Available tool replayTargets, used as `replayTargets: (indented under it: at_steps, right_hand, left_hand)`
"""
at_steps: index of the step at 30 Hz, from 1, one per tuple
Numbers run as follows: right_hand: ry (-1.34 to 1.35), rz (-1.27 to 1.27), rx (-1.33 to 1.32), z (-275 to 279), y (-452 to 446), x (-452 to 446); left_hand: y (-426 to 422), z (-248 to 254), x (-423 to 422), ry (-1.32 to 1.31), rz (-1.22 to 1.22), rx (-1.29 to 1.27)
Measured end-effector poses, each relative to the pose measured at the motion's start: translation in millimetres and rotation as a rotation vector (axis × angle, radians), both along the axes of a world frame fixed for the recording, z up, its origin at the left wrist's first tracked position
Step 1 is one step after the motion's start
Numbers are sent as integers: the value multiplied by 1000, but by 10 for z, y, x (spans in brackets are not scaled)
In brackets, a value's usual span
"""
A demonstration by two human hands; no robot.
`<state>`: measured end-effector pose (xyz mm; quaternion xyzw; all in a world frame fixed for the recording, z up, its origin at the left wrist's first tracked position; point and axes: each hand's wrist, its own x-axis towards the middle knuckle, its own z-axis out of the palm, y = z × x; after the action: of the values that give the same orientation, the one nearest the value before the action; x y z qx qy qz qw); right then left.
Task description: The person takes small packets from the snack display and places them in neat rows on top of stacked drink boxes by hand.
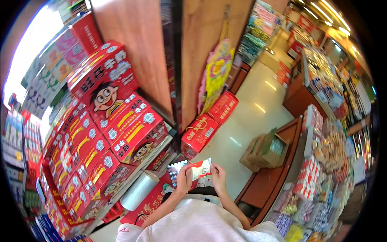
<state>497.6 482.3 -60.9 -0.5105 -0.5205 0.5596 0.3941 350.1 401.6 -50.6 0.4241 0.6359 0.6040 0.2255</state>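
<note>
Between the two hands, a red-and-cream packet (pixel 201 169) is held at a tilt, with a shiny roll (pixel 140 189) to its left and a cardboard box (pixel 262 153) to its right. The left hand's (pixel 185 179) fingers pinch its left edge, the right hand's (pixel 218 177) its right. The step seems a two-handed hold; shifting either grip would call for a firm pinch opposite.

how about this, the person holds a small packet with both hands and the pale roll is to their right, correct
Not quite: in the head view, the pale roll is to the person's left, not right. The left hand and right hand do hold the small packet.
</note>
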Motion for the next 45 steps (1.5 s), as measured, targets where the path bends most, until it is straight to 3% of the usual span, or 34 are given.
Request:
replayTargets:
  at_steps: [6,12,15,19,22,25,27,35,41,42,45]
  right_hand:
    - [136,-158,-31,-146,-178,227]
    - [-171,-274,108,-427,-828,255]
    - [-195,-342,-14,-463,-1187,383]
    - [35,-486,-92,-438,-1467,523]
    - [-64,-491,-146,-494,-1553,604]
    - [-227,-434,-39,-585,-1505,687]
    - [-185,-444,43,-609,-1428,770]
    - [37,-509,-49,-615,-1159,1542]
    - [-147,-613,-77,-583,-1285,2519]
    - [-158,-668,-26,-626,-1289,2669]
    - [-114,-789,20,-696,-1316,3072]
  left_hand:
    - [0,152,83,107,-197,29]
    - [-240,71,61,177,-364,28]
    - [-377,-27,118,151,-494,5]
    - [-526,-130,224,118,-615,-74]
    - [-571,-191,314,126,-626,-80]
    - [-563,-127,392,156,-619,-110]
    - [-524,-79,490,161,-605,-120]
    - [-176,-80,1294,177,-571,-134]
    - [-15,-111,2181,226,-794,-273]
    - [26,-171,2363,215,-824,-143]
    - [124,-269,2818,258,-895,-107]
